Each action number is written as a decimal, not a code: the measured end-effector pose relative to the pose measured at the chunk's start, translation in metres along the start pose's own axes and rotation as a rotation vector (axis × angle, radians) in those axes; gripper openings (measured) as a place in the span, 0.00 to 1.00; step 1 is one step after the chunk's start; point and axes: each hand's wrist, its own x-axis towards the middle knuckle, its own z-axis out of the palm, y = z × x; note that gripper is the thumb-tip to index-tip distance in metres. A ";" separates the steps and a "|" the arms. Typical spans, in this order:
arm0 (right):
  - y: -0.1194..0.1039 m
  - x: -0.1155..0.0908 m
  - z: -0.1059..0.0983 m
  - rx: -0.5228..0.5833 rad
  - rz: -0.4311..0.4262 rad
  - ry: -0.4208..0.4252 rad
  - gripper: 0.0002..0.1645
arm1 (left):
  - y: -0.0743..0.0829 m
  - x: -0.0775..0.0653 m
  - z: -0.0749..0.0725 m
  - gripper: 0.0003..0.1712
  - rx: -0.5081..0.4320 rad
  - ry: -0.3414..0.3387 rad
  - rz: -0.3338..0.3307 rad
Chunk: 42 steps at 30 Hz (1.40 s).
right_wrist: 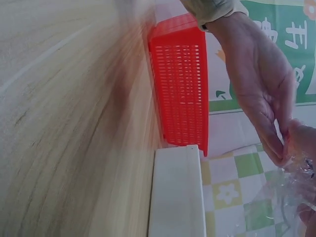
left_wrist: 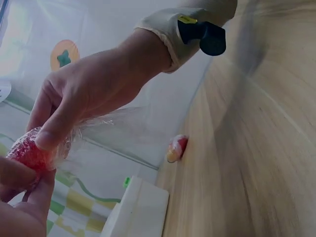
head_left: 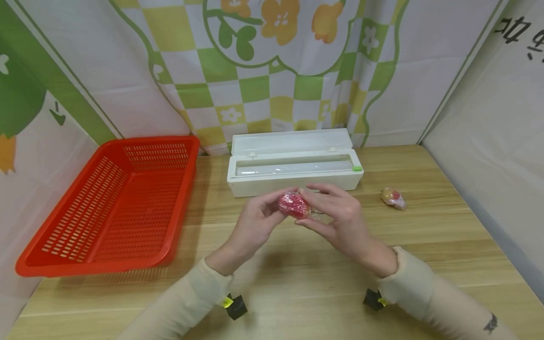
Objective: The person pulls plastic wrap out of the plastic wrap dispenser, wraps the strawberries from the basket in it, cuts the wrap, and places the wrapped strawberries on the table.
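Observation:
Above the table, my left hand [head_left: 255, 219] grips a small round red fruit [head_left: 293, 204] wrapped in shiny cling film, fingers and thumb around its left side. My right hand [head_left: 346, 219] pinches the wrapped fruit from the other side, thumb and fingertips at its right end. In the left wrist view, loose clear film [left_wrist: 116, 123] trails from the fruit beneath the right hand. Fingers hide much of the fruit in the right wrist view, where crumpled film shows beside them. Behind the hands stands a white cling film box [head_left: 295, 182], lid raised, with a roll inside.
A red plastic basket [head_left: 170, 236] with slotted sides stands at the left of the wooden table [head_left: 314, 302]. On the right lies another film-wrapped piece, yellow and red [head_left: 393, 198]. A patterned curtain [head_left: 255, 94] hangs along the back, and pale cloth walls flank both sides.

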 end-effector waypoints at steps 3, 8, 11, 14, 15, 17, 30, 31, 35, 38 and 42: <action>0.001 -0.001 0.001 -0.028 -0.001 0.017 0.30 | 0.001 -0.001 0.002 0.25 -0.107 -0.028 -0.031; 0.003 -0.004 0.004 -0.034 0.023 -0.044 0.32 | -0.002 0.001 0.005 0.21 -0.094 0.035 -0.067; 0.009 -0.003 0.000 0.048 0.112 -0.114 0.30 | -0.005 0.001 0.004 0.20 -0.110 0.055 -0.095; 0.018 0.001 -0.008 0.143 0.263 -0.172 0.25 | -0.006 0.002 0.002 0.21 -0.162 0.034 -0.098; 0.021 0.002 -0.011 0.192 0.323 -0.202 0.23 | -0.006 0.002 0.002 0.21 -0.177 0.020 -0.098; 0.027 0.005 -0.016 0.308 0.435 -0.287 0.21 | -0.006 0.002 0.001 0.21 -0.183 -0.014 -0.089; 0.028 0.005 -0.017 0.361 0.565 -0.400 0.12 | -0.008 0.002 -0.001 0.19 -0.084 -0.055 -0.121; 0.026 0.005 -0.016 0.343 0.558 -0.386 0.12 | -0.008 0.002 -0.001 0.19 -0.064 -0.048 -0.121; 0.020 0.006 -0.013 0.276 0.548 -0.350 0.12 | -0.009 0.004 0.000 0.17 0.034 -0.002 -0.110; 0.015 0.008 -0.013 0.243 0.556 -0.340 0.12 | -0.009 0.005 0.001 0.17 0.089 0.021 -0.078; 0.008 0.010 -0.013 0.225 0.537 -0.366 0.13 | -0.009 0.004 0.001 0.17 0.142 0.050 -0.044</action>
